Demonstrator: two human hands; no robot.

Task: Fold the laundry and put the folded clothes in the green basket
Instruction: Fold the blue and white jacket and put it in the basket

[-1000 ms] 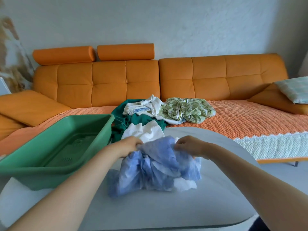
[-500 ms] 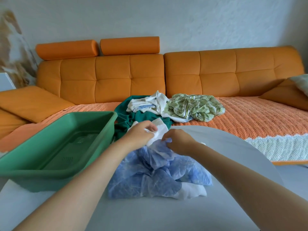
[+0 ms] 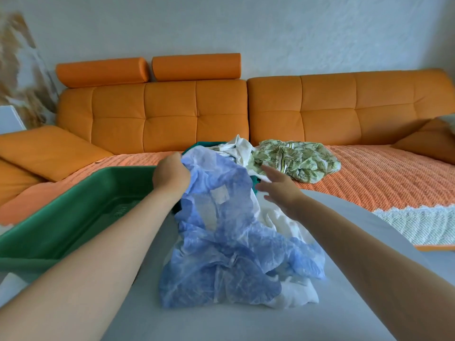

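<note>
A thin blue and white garment [image 3: 229, 244] hangs crumpled from my left hand [image 3: 171, 174], which grips its top edge and holds it lifted above the grey table [image 3: 221, 323]. Its lower part still lies bunched on the table. My right hand [image 3: 278, 187] hovers just right of the raised cloth with fingers spread, holding nothing. The green basket [image 3: 73, 212] stands at the left of the table, and nothing shows inside the part I can see. On the sofa behind lies a pile of laundry: a white piece [image 3: 240, 150], a green leaf-print piece [image 3: 295, 159] and a dark green piece, mostly hidden.
An orange sofa [image 3: 307, 112] with an orange knitted cover [image 3: 394, 175] runs across the back. Orange cushions [image 3: 41, 148] lie at its left end and another at the far right. A white box edge stands at the far left.
My left hand has raised the top of the blue garment up and away from me. My right hand has let go of the cloth and opened beside it.
</note>
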